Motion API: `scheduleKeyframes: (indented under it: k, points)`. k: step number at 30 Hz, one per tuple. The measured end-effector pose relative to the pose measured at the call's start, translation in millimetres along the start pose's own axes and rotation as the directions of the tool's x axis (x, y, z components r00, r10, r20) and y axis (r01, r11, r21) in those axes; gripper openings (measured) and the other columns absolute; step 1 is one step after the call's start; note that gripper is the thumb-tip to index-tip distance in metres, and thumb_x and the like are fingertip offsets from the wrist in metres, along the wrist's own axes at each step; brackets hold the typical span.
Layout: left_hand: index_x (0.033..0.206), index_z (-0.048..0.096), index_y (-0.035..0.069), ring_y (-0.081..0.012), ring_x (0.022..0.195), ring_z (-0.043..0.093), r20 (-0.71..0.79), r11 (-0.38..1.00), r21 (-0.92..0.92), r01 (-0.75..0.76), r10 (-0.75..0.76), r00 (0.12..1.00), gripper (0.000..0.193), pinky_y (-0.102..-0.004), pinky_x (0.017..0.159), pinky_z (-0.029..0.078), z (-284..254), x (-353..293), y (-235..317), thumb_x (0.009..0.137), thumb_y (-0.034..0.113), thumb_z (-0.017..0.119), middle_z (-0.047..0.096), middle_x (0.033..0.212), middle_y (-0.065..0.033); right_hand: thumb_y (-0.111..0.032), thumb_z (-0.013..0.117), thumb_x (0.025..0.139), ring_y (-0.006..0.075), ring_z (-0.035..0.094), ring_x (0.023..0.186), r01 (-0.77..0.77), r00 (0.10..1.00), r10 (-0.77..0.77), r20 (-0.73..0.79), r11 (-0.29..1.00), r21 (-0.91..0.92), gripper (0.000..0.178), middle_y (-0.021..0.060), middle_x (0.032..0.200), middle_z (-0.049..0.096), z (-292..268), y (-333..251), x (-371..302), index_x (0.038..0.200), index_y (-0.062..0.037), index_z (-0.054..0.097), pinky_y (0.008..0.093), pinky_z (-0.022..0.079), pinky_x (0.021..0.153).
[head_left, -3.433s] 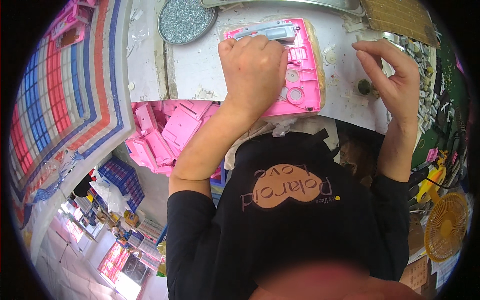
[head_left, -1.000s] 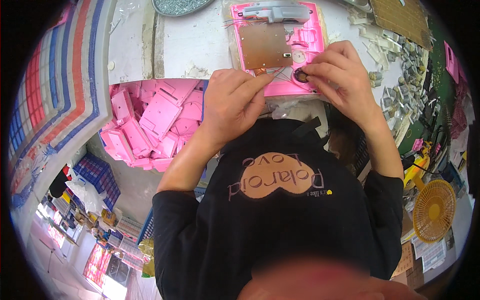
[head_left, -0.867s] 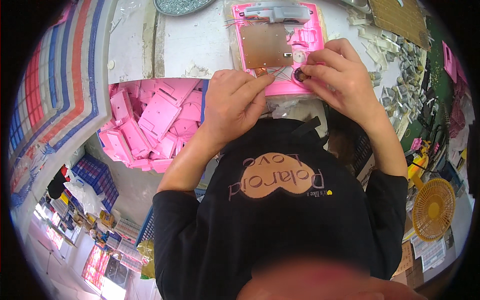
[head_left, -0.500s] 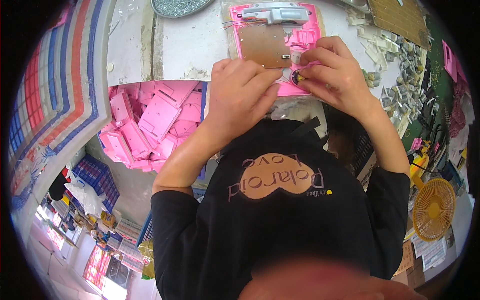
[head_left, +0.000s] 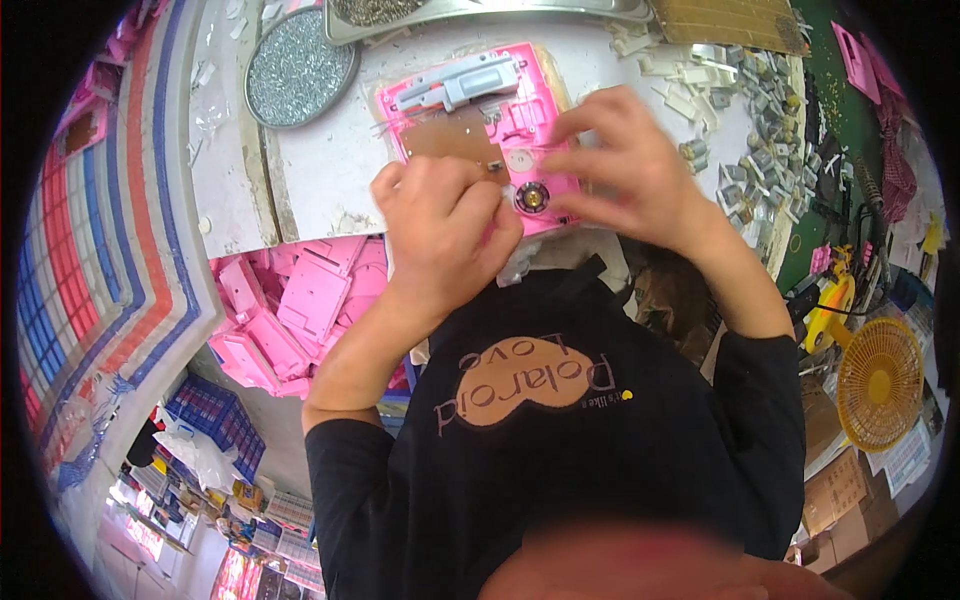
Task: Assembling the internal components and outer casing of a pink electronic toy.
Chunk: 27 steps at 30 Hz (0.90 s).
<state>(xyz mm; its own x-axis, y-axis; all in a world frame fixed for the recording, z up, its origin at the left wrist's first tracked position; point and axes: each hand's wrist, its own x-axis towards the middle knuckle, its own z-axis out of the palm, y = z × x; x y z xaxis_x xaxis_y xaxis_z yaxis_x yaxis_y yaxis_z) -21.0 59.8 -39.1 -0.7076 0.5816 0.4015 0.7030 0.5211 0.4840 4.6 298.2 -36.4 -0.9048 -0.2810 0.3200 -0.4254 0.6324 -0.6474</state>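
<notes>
On the table in front of me lies a pink plastic housing (head_left: 548,98) with its inside facing up. A brown circuit board (head_left: 447,140) and a grey plastic part (head_left: 462,86) sit in it. Near the housing's near right corner is a small round speaker (head_left: 532,198), with a white disc (head_left: 520,160) just beyond it. My left hand (head_left: 445,225) is curled closed at the board's near edge; whatever its fingers grip is hidden. Beside the speaker my right hand (head_left: 630,170), slightly blurred, has its fingers apart over the housing's right edge and holds nothing visible.
A round dish of screws (head_left: 303,70) and a metal tray (head_left: 480,14) stand at the back. Small grey and white parts (head_left: 765,150) are heaped to the right. Pink housings (head_left: 300,310) fill a container below the table's left edge. A yellow fan (head_left: 880,385) is at far right.
My right hand has let go of the speaker and drawn away to its right, leaving it uncovered. The view has shifted, bringing the screw dish and metal tray further in.
</notes>
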Motion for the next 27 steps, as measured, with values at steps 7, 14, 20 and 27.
scheduleKeyframes:
  k: [7, 14, 20, 27]
  points:
    - [0.089, 0.071, 0.004, -0.0213, 0.074, 0.063, -0.116, 0.973, -0.014, -0.231, 0.228, 0.967, 0.007, -0.0327, 0.066, 0.049, -2, 105, -56, 0.085, 0.008, 0.074, 0.064, 0.08, -0.009, -0.033, 0.072, 0.091, 0.0283, 0.066, 0.061, -0.457, 0.884, 0.424, -0.195, 0.699, -0.55, 0.027, 0.0098, 0.068, 0.068, -32, 69, -10, 0.106, -0.0109, 0.075, 0.0386, 0.051, 0.058]
    - [0.115, 0.07, 0.007, -0.0359, 0.083, 0.076, 0.573, 0.909, 0.356, -0.217, -0.029, 0.819, 0.029, -0.0476, 0.07, 0.061, 99, 222, -87, 0.09, 0.015, 0.058, 0.076, 0.088, -0.0193, -0.019, 0.066, 0.092, 0.0209, 0.06, 0.053, -0.381, 0.922, 0.387, -0.024, 0.892, -0.243, 0.013, 0.008, 0.06, 0.06, -34, 22, 4, 0.097, -0.0065, 0.068, 0.0338, 0.046, 0.054]
    - [0.091, 0.071, 0.005, -0.0353, 0.075, 0.073, 0.269, 0.93, 0.166, -0.327, 0.276, 0.923, 0.017, -0.0482, 0.067, 0.059, 123, 227, -65, 0.09, 0.011, 0.055, 0.072, 0.077, -0.017, -0.01, 0.067, 0.088, 0.014, 0.056, 0.055, -0.585, 0.809, 0.587, 0.0, 0.806, 0.09, 0.011, 0.0039, 0.063, 0.057, -56, 9, -28, 0.097, -0.0039, 0.067, 0.029, 0.045, 0.055]
    - [0.106, 0.068, 0.004, -0.0363, 0.087, 0.071, 0.303, 0.884, 0.056, -0.463, 0.427, 0.852, 0.025, -0.0466, 0.077, 0.057, 105, 233, -67, 0.083, 0.01, 0.061, 0.07, 0.09, -0.0192, -0.003, 0.077, 0.081, 0.0063, 0.055, 0.068, -0.483, 0.875, 0.477, 0.08, 0.853, 0.199, 0.018, -0.0002, 0.083, 0.062, -55, -7, -21, 0.096, -0.0017, 0.066, 0.0238, 0.045, 0.061]
